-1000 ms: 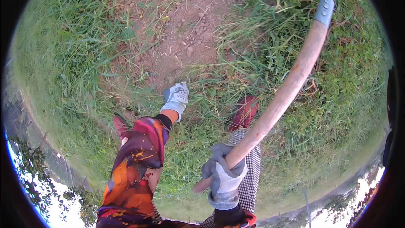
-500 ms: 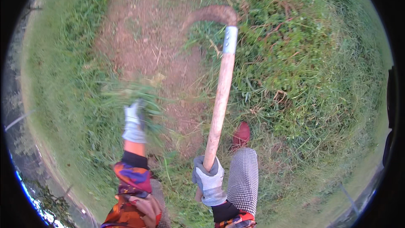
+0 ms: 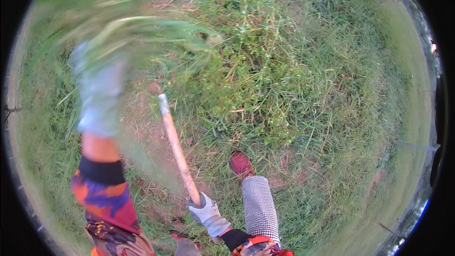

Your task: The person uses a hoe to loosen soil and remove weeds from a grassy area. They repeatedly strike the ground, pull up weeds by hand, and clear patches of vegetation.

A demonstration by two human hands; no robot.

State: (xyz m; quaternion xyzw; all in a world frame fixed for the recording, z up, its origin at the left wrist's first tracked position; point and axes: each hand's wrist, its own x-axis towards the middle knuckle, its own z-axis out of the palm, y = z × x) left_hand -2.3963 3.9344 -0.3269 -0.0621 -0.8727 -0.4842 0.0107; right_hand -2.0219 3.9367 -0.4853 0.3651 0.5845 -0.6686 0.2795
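Observation:
My left hand [image 3: 100,83], in a pale grey work glove, is raised at the upper left and smeared by motion. It grips a bunch of cut grass [image 3: 140,31], whose long green blades fan out above it. Lower down, my right hand [image 3: 207,212], gloved in white and grey, is closed round the end of a sickle's wooden handle [image 3: 177,154]. The handle slants up and leftward over the ground to a metal collar. Only a brown stub of the blade [image 3: 154,87] shows; the rest of it I cannot make out.
A heap of cut grass and leafy weeds [image 3: 256,61] lies ahead, right of the sickle. Reddish bare soil [image 3: 142,114] shows beneath the sickle. My red shoe [image 3: 241,164] stands at the heap's near edge, the other foot [image 3: 177,235] farther back. Grass spreads around.
My left hand has risen up and leftward with the grass. My right hand has swung the sickle left and lower, and the view has shifted so the heap is now nearer the middle.

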